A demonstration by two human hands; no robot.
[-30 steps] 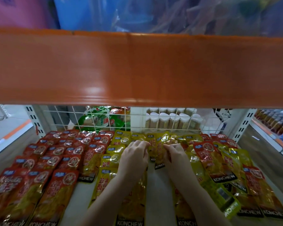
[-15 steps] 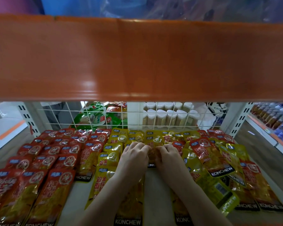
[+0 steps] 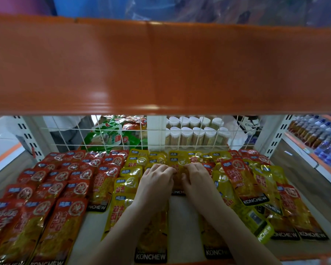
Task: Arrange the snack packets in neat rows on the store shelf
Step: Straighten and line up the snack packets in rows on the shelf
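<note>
Though half hidden by both hands (image 3: 177,175), fingers curled on it, one yellow packet (image 3: 178,180).

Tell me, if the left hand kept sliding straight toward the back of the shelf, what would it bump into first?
Probably the yellow packets stacked just beyond the left hand, and behind them the white wire grid. Depth is hard to judge here.

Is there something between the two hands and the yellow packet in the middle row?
Nothing visible does. The left hand and the right hand already rest on the yellow plastic snack packet, fingers curled over its sides, in the middle of the shelf.
</note>
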